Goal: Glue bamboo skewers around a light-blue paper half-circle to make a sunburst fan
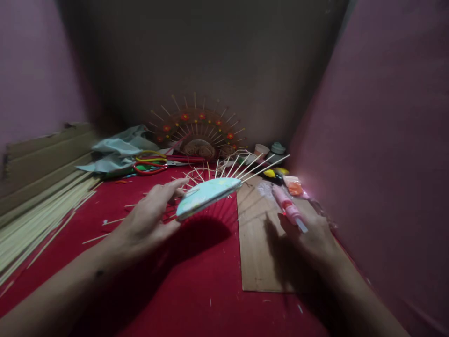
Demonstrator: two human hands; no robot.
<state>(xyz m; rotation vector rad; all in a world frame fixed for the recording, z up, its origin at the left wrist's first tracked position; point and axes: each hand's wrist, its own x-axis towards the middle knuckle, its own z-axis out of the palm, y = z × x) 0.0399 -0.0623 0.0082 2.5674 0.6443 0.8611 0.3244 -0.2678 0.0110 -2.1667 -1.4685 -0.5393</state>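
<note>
My left hand (154,215) grips the left end of a pale blue half-round piece (208,194), thumb near its lower edge and fingers by its curved side. Thin wooden sticks (250,164) fan out from that curved edge, and the piece is tilted above the red surface. On the right, my right hand (314,238) is wrapped round a pink glue gun (289,206), with a whitish glue stick poking out of its back end. The gun's nozzle points away, over a brown board (259,252), apart from the half-round piece.
Long thin sticks (38,220) lie at the left beside cardboard (45,159). Scissors (157,164) and grey-blue cloth (121,147) sit at the back left. A decorated fan-shaped piece (196,121) stands against the back wall. Small packets (294,186) and jars (277,150) are at the back right.
</note>
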